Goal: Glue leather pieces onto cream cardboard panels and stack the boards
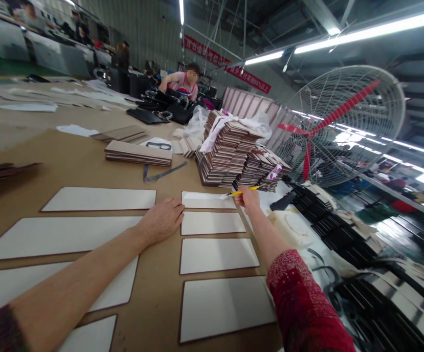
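In my right hand (pixel 248 199) is a thin brush with a yellow handle (pixel 250 188), its tip down on the farthest small white panel (pixel 208 200). A brighter white strip shows along that panel's upper part. My left hand (pixel 163 220) lies palm down, its fingertips at the left edge of the same panel and close to the one below it. Nearer to me, more small white panels (pixel 219 255) with dark edges lie in a column. Longer white panels (pixel 101 199) are laid out on the left, partly covered by my left forearm.
Tall stacks of brown-edged panels (pixel 230 151) stand behind my right hand. A lower stack (pixel 138 152) and a grey strip (pixel 166 172) lie on the brown table (pixel 76 161). Black bags (pixel 153 115), a person (pixel 184 83) and a large fan (pixel 309 134) are farther back.
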Motion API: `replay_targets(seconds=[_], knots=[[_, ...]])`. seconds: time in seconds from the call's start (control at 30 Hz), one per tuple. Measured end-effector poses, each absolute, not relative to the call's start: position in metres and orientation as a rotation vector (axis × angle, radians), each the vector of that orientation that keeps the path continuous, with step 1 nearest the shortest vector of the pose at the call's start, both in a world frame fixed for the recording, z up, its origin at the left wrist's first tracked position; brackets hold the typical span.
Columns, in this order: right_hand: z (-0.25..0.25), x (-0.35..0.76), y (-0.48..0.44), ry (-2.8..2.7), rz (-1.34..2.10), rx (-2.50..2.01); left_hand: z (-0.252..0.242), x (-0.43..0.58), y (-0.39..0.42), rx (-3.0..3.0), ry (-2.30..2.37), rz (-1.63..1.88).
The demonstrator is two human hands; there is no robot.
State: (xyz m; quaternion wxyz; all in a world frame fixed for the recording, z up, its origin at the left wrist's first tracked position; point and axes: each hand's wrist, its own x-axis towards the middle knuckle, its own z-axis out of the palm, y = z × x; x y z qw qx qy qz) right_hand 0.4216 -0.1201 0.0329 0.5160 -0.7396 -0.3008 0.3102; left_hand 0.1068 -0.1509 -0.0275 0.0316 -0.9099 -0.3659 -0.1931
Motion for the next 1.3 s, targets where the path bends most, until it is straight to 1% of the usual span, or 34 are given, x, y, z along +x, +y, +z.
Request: replay_targets(seconds=[0.3, 0.5, 0.67, 0.87, 1.07, 1.3], knots=[[0.041, 0.442, -0.126, -0.685, 0.642, -1.891, -0.029, 0.105, -0.150, -2.801, -1.104, -0.605], [0.054, 0.429, -0.135, -0.702, 0.599, -1.816, -0.029, 0.106, -0.150, -2.798, -1.114, -0.627], [0.056, 0.382, -0.139, -0.771, 0.798, -1.624, -0.028, 0.105, -0.152, -2.798, -1.126, -0.620], [0.043, 0.328, -0.138, -0.818, 1.046, -1.506, -0.026, 0.104, -0.153, -2.801, -1.095, -0.593], [0.034, 0.311, -0.135, -0.840, 1.079, -1.524, -0.026, 0.104, -0.152, -2.798, -1.098, -0.581], [0.030, 0.328, -0.132, -0.874, 1.035, -1.608, -0.027, 0.104, -0.151, -2.803, -1.106, -0.569]])
